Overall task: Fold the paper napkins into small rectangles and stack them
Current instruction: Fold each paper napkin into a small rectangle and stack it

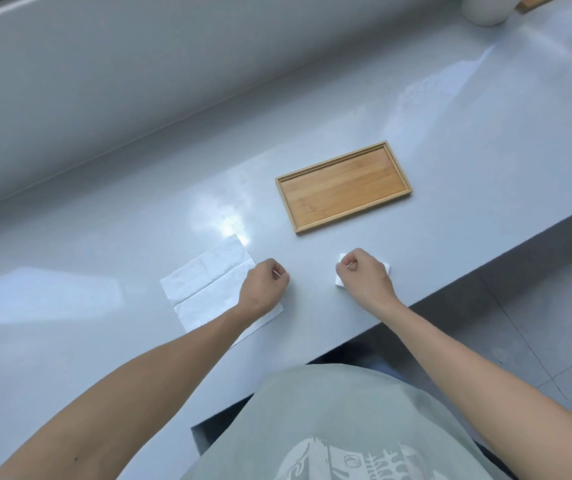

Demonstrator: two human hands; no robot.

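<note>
A white paper napkin [208,285] lies unfolded and creased on the grey counter, left of centre. My left hand [263,284] is curled into a fist at the napkin's right edge, with the wrist over the paper, and nothing shows in its fingers. A small folded napkin [339,281] lies near the counter's front edge. My right hand [364,275], also a fist, rests on top of it and hides most of it; only white corners stick out. The fingers do not visibly wrap the paper.
A shallow bamboo tray [395,194] sits on the counter just beyond my hands, nothing in it. A white cup [483,10] stands at the far right corner. The counter's front edge [450,292] runs diagonally at the right, with tiled floor below.
</note>
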